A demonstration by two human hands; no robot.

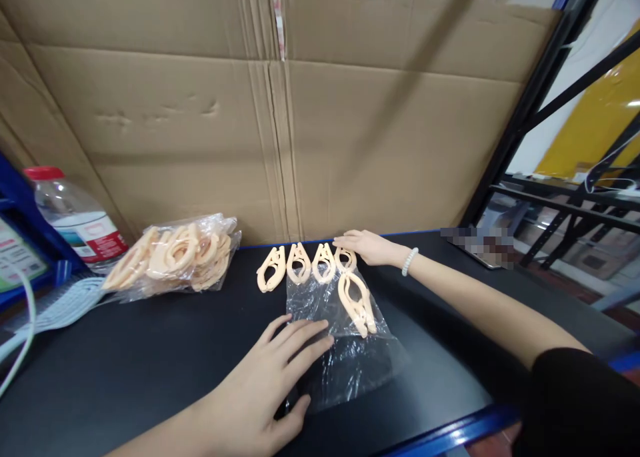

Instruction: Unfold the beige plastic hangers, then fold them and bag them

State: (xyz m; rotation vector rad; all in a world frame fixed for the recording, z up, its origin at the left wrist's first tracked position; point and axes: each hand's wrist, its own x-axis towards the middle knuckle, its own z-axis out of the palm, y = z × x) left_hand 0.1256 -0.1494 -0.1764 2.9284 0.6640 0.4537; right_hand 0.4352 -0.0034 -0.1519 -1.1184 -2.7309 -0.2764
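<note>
Several peach-coloured plastic pieces, which look like folded travel hangers, lie on and beside a clear plastic bag (345,370) on the black table. One folded hanger (271,270) lies just left of the bag. Another pair, a second hanger (299,264) and a third hanger (324,264), lie side by side at the bag's far end. A lower hanger (357,304) slants across the bag's right side. My right hand (367,247) rests, fingers stretched out, over the top of the far right hanger (345,260). My left hand (280,377) is spread over the bag's near left side, holding nothing.
At left lies a pile of bagged hangers (175,254), beside a red-capped bottle (75,210) and a pale blue woven-looking item (70,304). Cardboard (390,130) stands along the back. A blurred flat object (480,249) sits at the right, near a black metal frame (520,130).
</note>
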